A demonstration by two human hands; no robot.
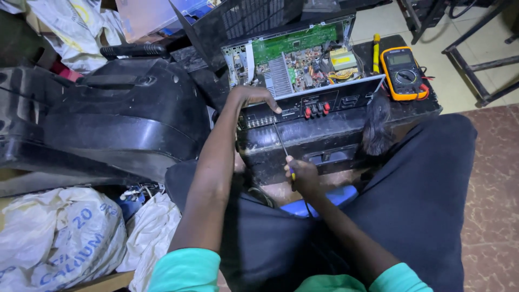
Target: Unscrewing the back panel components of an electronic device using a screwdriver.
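Head view looks down on a seated person in dark trousers and a teal shirt, working at an opened black audio amplifier [303, 81] with its lid off, showing a green circuit board, a ribbed metal heat sink and a yellow-wrapped transformer inside. The amplifier sits on top of a dusty black speaker cabinet [324, 146] that serves as the surface, with its rear panel of red and black terminals facing the person.

The left hand [253, 98] rests on the near left corner of the amplifier's rear edge, its fingers curled over the top rim and pressed against the panel, bracing the case. The right hand [303, 176] is lower, in front of the cabinet, its fingers closed around the handle of a thin screwdriver with a blue and yellow grip [283, 145]. The metal shaft slants up and to the left, its tip meeting the rear panel just below the left hand's fingertips.

On the cabinet top to the right of the amplifier lies a yellow and black digital multimeter [403, 73], and beside it a yellow-handled tool [376, 53]. A large black moulded plastic case [124, 113] lies to the left, with white printed sacks [59, 238] below it. A small blue stool edge [324, 201] shows between the knees.
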